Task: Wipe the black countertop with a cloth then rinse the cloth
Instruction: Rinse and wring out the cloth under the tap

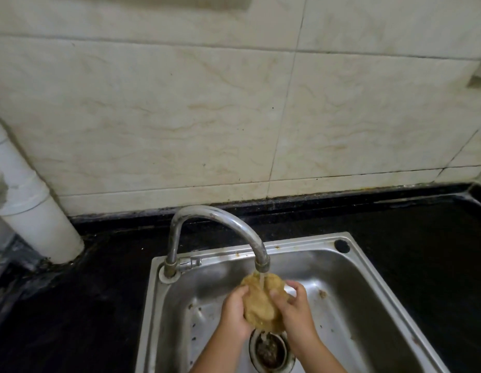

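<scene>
Black stone surface (395, 238) below cream wall tiles (180, 117), with a steel sink (355, 305) set into it. Both hands hold a bunched tan cloth (262, 300) over the basin, directly under the curved tap (215, 214); left hand (234, 310) and right hand (294, 308) curl around its sides. Water runs onto the cloth and falls to the drain (271, 351); a white pipe (37, 211) stands at left

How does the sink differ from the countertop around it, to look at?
The sink is shiny grey metal, while the countertop is dull black. The sink is a sunken basin with a drain at the bottom; the countertop is flat. Brown specks and stains show plainly on the sink, whereas the countertop is too dark to judge. Both sit against the same tiled wall.
</scene>
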Demonstrator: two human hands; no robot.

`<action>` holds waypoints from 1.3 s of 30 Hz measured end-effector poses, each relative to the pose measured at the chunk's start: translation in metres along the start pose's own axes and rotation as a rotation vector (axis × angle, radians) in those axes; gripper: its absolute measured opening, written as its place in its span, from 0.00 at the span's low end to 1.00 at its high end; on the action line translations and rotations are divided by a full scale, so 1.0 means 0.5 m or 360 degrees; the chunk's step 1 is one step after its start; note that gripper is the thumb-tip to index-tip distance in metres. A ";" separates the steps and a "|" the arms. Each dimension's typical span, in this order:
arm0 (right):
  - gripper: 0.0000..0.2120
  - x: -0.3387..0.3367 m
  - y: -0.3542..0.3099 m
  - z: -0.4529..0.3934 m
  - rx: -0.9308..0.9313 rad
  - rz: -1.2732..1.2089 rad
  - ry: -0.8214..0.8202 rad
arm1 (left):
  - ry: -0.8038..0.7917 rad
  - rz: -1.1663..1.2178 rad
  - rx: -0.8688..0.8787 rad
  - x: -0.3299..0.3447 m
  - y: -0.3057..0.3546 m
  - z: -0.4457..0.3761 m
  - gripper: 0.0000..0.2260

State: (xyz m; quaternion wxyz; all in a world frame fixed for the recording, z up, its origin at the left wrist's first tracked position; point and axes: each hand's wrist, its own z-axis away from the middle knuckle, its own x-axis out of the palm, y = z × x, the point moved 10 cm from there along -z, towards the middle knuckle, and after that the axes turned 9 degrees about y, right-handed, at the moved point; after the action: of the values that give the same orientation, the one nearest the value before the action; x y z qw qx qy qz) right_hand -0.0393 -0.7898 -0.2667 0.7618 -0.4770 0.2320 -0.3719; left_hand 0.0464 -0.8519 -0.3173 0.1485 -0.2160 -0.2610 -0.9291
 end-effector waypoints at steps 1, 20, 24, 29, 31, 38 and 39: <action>0.10 0.005 0.004 -0.004 -0.0003 0.0005 -0.0010 | -0.0013 -0.0010 -0.0037 0.002 -0.005 0.000 0.14; 0.17 0.033 0.031 -0.094 -0.0559 0.1309 -0.0061 | 0.0167 -0.0033 0.0053 -0.049 -0.065 -0.092 0.17; 0.16 0.045 0.010 -0.040 -0.0666 0.1079 -0.0245 | 0.0318 -0.0343 0.0498 -0.046 0.020 -0.080 0.06; 0.23 0.077 0.014 -0.019 -0.0849 0.1283 -0.0316 | 0.0240 -0.0211 0.0274 -0.007 -0.012 -0.067 0.15; 0.25 0.070 0.027 -0.054 -0.0820 0.1422 -0.0234 | 0.0205 -0.0149 0.0209 -0.004 -0.031 -0.069 0.15; 0.18 0.004 0.045 -0.107 -0.0533 0.1223 0.0044 | 0.0336 -0.0169 0.0235 -0.057 -0.047 -0.068 0.11; 0.18 -0.002 0.037 -0.096 -0.0521 0.1094 0.0034 | 0.0400 -0.0242 0.0318 -0.067 -0.034 -0.067 0.08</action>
State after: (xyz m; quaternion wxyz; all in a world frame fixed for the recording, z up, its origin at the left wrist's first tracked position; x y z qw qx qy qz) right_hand -0.0677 -0.8107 -0.3043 0.7533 -0.4829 0.4428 -0.0576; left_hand 0.0578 -0.8509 -0.3660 0.1301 -0.0621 -0.3470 -0.9267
